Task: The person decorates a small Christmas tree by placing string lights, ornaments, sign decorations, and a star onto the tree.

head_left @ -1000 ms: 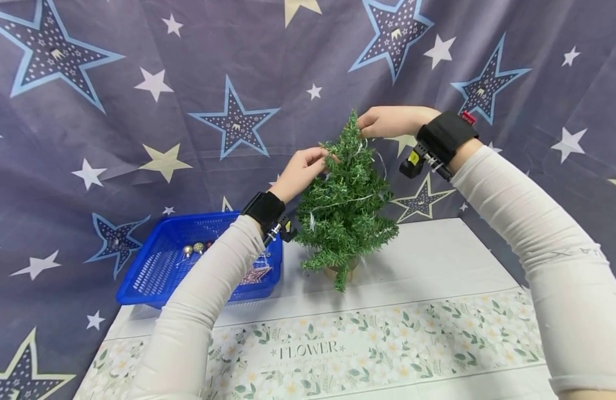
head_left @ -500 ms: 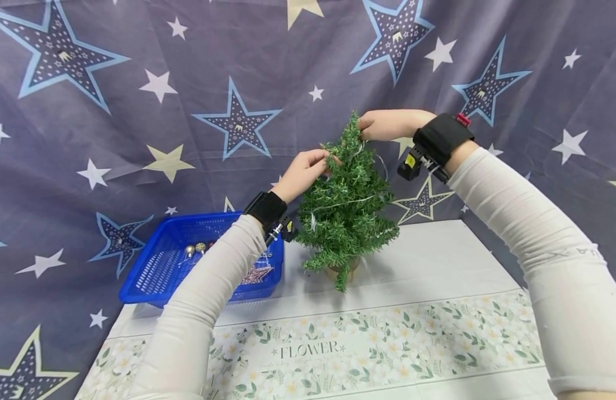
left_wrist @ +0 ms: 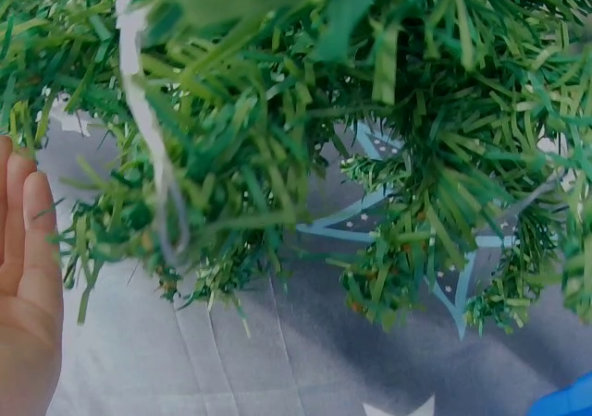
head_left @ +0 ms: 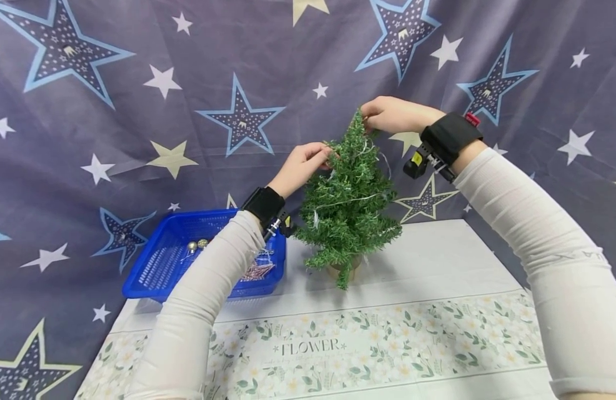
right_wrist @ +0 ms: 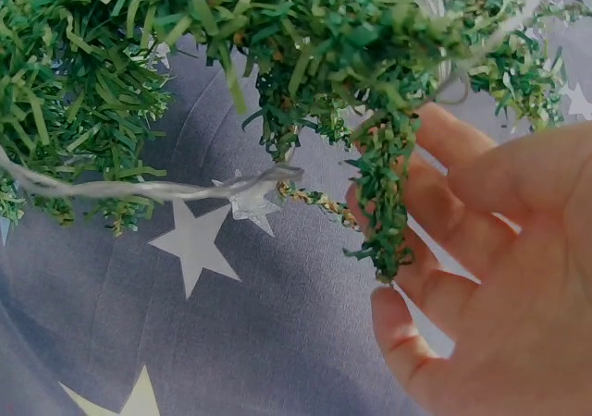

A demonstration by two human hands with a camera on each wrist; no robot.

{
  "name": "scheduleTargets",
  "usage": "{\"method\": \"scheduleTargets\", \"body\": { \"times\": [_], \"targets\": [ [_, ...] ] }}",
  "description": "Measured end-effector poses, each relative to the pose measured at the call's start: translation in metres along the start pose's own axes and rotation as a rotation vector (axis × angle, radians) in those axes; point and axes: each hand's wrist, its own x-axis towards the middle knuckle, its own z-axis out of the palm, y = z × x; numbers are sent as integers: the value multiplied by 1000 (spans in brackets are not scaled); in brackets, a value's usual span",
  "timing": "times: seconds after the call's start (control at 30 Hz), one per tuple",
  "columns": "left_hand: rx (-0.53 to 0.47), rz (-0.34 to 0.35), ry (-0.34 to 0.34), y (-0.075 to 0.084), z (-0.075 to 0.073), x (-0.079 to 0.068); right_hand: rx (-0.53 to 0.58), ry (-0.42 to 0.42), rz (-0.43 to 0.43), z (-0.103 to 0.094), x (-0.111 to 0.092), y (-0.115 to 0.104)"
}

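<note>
A small green artificial Christmas tree stands upright, with a string of lights on a clear wire looped through its branches. A star-shaped light hangs on that wire in the right wrist view. At the treetop, my right hand has its fingers curled behind a branch tip, thumb right at the branch and wire. My left hand is at the upper left branches, thumb and fingertips close together there; I cannot tell what lies between them. In the left wrist view only part of that hand shows.
A blue plastic basket stands left of the tree, partly behind my left sleeve. It contains gold balls and a pink star ornament. A white flower-printed cloth covers the table, with a star-patterned curtain behind.
My right hand has risen slightly toward the tip of the tree and its fingers have shifted. The left hand stays at the same branches. The view has shifted a little.
</note>
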Motion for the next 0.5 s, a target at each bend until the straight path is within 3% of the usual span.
{"method": "scheduleTargets", "body": {
  "times": [0.17,0.33,0.5],
  "targets": [
    [-26,12,2,2,-9,-6,-10,57,-15,1,-5,-1],
    [-17,36,2,9,-24,-16,54,102,22,-1,-14,1],
    [26,48,21,9,-48,-30,44,291,21,2,-25,0]
  ]
}}
